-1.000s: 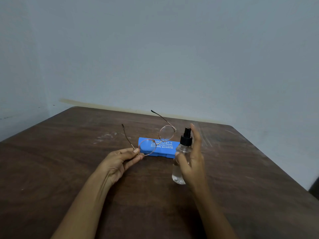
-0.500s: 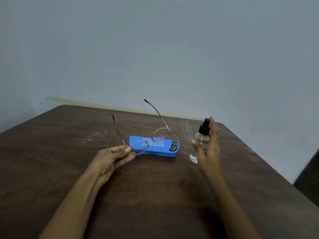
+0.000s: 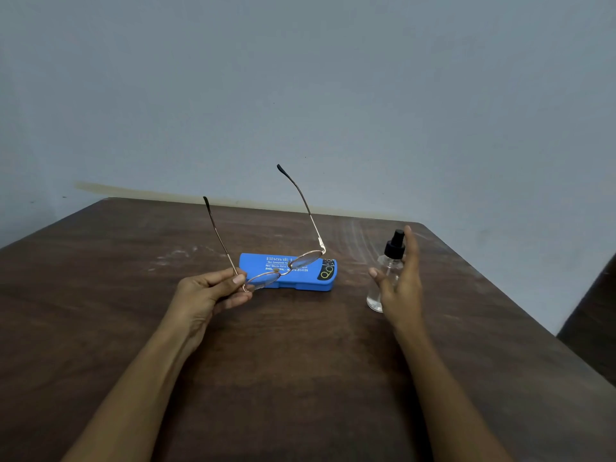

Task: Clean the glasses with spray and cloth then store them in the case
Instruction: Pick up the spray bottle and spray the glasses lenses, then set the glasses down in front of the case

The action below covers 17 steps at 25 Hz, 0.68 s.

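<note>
half the spray bottle (image 3: 385, 265) hides behind the released right grip (image 3: 400, 288); left grip (image 3: 206, 291) pinches glasses (image 3: 305, 259).

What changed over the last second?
The right hand carried the spray bottle rightward, away from the glasses, set it on the table and is letting go. The left hand kept pinching the glasses above the blue case, which stayed put.

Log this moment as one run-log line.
left hand pinches glasses, temples open | right hand against upright spray bottle, grip unclear | blue case shut on table | cloth not seen
</note>
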### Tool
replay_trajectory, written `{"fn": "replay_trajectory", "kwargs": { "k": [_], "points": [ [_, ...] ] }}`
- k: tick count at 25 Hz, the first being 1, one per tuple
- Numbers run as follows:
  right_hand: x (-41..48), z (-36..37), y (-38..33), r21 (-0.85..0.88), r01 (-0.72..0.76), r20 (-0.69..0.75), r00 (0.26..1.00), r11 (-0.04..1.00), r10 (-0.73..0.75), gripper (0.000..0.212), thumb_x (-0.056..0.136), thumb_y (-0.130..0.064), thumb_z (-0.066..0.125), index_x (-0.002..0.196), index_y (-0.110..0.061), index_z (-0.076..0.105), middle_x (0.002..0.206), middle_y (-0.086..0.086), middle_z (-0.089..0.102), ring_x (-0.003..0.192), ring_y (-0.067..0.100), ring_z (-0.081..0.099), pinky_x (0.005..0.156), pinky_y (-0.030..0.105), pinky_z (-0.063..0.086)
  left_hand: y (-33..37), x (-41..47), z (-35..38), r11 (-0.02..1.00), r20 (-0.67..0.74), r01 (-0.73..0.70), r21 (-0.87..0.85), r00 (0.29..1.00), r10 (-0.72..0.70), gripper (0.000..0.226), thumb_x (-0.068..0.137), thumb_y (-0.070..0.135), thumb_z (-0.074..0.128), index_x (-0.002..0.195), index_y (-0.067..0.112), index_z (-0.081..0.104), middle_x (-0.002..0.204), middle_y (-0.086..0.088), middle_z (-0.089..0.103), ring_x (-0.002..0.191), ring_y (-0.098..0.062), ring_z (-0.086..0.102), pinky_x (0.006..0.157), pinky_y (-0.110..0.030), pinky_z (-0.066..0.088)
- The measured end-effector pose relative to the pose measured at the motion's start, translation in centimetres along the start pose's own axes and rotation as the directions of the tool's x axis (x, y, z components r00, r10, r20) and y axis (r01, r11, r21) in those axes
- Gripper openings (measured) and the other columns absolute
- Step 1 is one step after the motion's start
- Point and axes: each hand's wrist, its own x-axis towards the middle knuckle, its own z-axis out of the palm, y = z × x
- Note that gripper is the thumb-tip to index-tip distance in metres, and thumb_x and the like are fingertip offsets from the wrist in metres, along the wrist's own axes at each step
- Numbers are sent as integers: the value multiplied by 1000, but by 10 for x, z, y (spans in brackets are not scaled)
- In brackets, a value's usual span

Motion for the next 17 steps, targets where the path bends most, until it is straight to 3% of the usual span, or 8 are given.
{"fn": "replay_trajectory", "kwargs": {
  "k": [3, 5, 7, 9, 11, 13, 15, 17],
  "points": [
    [0, -2, 0, -11, -11, 2, 1000, 1000, 11, 86, 81, 2, 62, 131, -48, 13, 139, 10, 45, 118, 23, 50, 91, 29, 41, -2, 1, 0, 999, 8, -24, 22, 1000, 24, 28, 83, -5, 53, 111, -7, 56, 47, -1, 68, 46, -8, 65, 47, -11, 52],
    [-2, -2, 0, -20, -64, 21, 998, 998, 65, 88, 80, -1, 65, 138, -41, 12, 135, 10, 49, 110, 19, 53, 88, 27, 38, -3, 2, 0, 998, 11, -47, 43, 999, 47, 30, 83, -5, 53, 112, -9, 55, 47, 0, 68, 46, -7, 65, 48, -11, 52],
    [-4, -3, -3, -15, -74, -32, 997, 997, 73, 85, 78, -15, 70, 140, -36, 16, 135, 10, 47, 115, 20, 49, 91, 28, 35, -5, 3, 0, 995, 15, -76, 66, 997, 75, 31, 82, -5, 54, 113, -10, 54, 47, 1, 68, 46, -7, 65, 48, -10, 52],
    [-8, -5, -9, -123, 54, -192, 978, 991, -77, 68, 79, -35, 60, 138, -24, 28, 133, 7, 46, 120, 19, 40, 97, 29, 29, -7, 2, 0, 990, 17, -106, 93, 994, 105, 32, 82, -6, 54, 113, -12, 54, 46, 2, 67, 45, -7, 65, 48, -10, 52],
    [-14, -5, -19, -255, 240, -265, 914, 937, -306, 46, 86, -31, 46, 127, -10, 45, 116, 1, 50, 106, 9, 42, 93, 24, 30, -8, 2, 1, 983, 13, -141, 119, 990, 140, 31, 81, -7, 55, 112, -12, 54, 47, 3, 68, 46, -7, 65, 49, -10, 52],
    [-20, 3, -30, -174, 310, -175, 924, 935, -339, 31, 89, -20, 45, 114, -6, 57, 102, 2, 52, 87, -5, 45, 79, 12, 37, -9, 3, 0, 974, 8, -178, 144, 984, 178, 30, 81, -7, 55, 110, -10, 56, 47, 3, 68, 46, -6, 65, 50, -11, 53],
    [-24, 17, -34, -49, 217, 8, 976, 975, -217, 25, 91, -14, 50, 112, -6, 61, 100, 9, 57, 82, -11, 51, 70, 2, 39, -9, 3, 0, 961, 8, -219, 172, 975, 221, 28, 80, -7, 56, 109, -7, 58, 47, 4, 68, 46, -6, 65, 50, -11, 53],
    [-25, 26, -31, -7, 92, 174, 981, 996, -90, 26, 91, -11, 54, 116, -7, 60, 103, 7, 61, 84, -10, 55, 72, 1, 40, -10, 2, 1, 948, 9, -253, 194, 967, 256, 27, 80, -7, 56, 107, -4, 59, 46, 5, 67, 46, -5, 64, 50, -11, 52]
  ]
}}
